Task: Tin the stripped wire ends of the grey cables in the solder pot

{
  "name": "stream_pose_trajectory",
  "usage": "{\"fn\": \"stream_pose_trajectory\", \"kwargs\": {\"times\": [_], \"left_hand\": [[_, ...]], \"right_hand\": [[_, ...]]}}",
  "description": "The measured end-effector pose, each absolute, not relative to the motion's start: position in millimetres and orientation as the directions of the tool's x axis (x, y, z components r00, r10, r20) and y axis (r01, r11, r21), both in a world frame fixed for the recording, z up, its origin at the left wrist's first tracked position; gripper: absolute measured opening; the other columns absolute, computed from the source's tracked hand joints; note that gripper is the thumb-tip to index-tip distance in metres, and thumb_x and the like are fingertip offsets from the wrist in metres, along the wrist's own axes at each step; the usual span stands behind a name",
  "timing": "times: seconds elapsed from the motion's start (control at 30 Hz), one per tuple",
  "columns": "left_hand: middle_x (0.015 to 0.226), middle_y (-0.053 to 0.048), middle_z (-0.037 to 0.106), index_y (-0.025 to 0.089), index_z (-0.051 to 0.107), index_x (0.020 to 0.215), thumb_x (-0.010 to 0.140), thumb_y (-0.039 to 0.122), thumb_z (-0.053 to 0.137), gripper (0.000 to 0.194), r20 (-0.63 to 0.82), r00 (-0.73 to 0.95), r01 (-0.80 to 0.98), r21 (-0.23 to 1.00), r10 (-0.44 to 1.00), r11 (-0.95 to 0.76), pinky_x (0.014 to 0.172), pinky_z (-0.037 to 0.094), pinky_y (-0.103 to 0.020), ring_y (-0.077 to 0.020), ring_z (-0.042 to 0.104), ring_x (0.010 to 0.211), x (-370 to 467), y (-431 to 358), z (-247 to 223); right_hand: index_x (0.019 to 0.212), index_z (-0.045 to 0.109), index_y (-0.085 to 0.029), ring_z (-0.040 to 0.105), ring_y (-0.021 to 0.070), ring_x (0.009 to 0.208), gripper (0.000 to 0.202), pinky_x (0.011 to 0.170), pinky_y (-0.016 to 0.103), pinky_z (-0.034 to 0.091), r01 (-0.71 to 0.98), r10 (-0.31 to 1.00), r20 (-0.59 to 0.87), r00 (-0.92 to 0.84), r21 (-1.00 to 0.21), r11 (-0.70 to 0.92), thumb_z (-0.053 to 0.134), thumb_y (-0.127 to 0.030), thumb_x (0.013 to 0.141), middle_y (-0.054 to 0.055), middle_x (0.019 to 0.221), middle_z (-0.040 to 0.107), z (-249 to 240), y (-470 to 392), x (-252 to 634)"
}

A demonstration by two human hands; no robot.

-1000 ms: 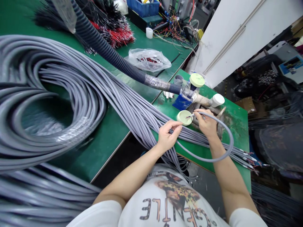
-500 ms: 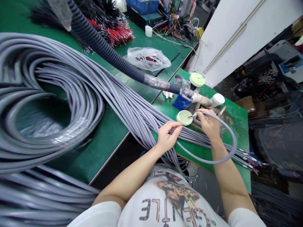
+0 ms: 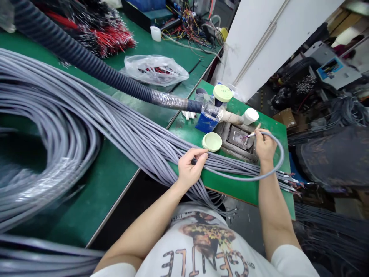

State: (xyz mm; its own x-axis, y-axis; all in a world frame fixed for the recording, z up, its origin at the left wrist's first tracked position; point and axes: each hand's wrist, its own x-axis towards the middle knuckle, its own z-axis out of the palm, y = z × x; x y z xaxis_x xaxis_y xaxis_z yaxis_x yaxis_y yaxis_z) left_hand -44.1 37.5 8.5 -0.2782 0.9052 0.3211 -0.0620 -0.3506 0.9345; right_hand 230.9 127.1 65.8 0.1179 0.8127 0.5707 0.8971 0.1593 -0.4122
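My right hand (image 3: pixel 264 146) is closed on a grey cable (image 3: pixel 281 156) near its end. The cable's thin bare-ended wires (image 3: pixel 245 136) point left, over a grimy rectangular solder pot (image 3: pixel 238 139). From the hand the cable loops right and down, then back left. My left hand (image 3: pixel 190 166) has thumb and forefinger drawn together at the near rim of a round pale-green dish (image 3: pixel 211 142). Whether the fingers grip the rim is not clear. Just below both hands a thick bundle of grey cables (image 3: pixel 161 148) crosses the green bench.
A ribbed dark hose (image 3: pixel 115 79) ends above the pot, beside a blue block (image 3: pixel 206 122). Behind stand a yellow-lidded jar (image 3: pixel 222 94) and a white cup (image 3: pixel 250 115). A clear plastic bag (image 3: pixel 157 71) lies on the left table (image 3: pixel 115 200), with large cable coils (image 3: pixel 66 127).
My right hand has carried the cable's end away from the dish, rightward to over the solder pot. My left hand stays at the dish's rim. The whole view has shifted.
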Motion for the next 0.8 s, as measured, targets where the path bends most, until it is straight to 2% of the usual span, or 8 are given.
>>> {"fn": "stream_pose_trajectory", "kwargs": {"times": [0.53, 0.8], "left_hand": [[0.074, -0.002, 0.066, 0.019, 0.071, 0.090, 0.082, 0.023, 0.063, 0.012, 0.329, -0.262, -0.016, 0.938, 0.907, -0.345, 0.065, 0.047, -0.025, -0.0133, 0.061, 0.068, -45.0, 37.0, 9.1], [0.074, -0.002, 0.066, 0.018, 0.071, 0.090, 0.082, 0.023, 0.063, 0.012, 0.337, -0.254, -0.003, 0.937, 0.907, -0.349, 0.065, 0.047, -0.025, -0.0133, 0.060, 0.068, -44.4, 37.4, 10.3]], "right_hand": [[0.093, 0.069, -0.019, 0.060, 0.0233, 0.095, 0.031, 0.089, 0.036, 0.042, 0.930, 0.842, 0.536, 0.067, -0.339, 0.142, 0.044, -0.039, 0.091, 0.008, 0.096, 0.070, 48.0, 139.0, 239.0], [0.092, 0.069, -0.020, 0.060, 0.0238, 0.088, 0.029, 0.084, 0.037, 0.044, 0.946, 0.862, 0.506, 0.039, -0.297, 0.132, 0.047, -0.039, 0.090, 0.007, 0.091, 0.070, 47.2, 141.9, 233.0]]}}
